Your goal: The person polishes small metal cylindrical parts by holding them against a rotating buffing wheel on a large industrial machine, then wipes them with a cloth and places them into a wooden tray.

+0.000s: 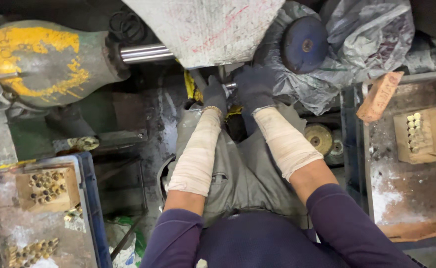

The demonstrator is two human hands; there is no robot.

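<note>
My left hand (215, 95) and my right hand (254, 88) both wear dark gloves, with pale cloth wraps around the forearms. Together they grip a small shiny metal piece (230, 86) between them. They hold it just under a large white cloth buffing wheel (205, 27) at the top centre. The piece is mostly hidden by the gloves. A steel shaft (143, 52) runs from the wheel to a green and yellow motor housing (44, 62) on the left.
A blue crate (93, 198) at lower left holds cardboard trays of small brass parts (46, 185). Another box of brass parts (416, 131) sits in a tray at right, beside a brick (379, 97). A dark blue disc (305, 43) rests on crumpled plastic sheeting.
</note>
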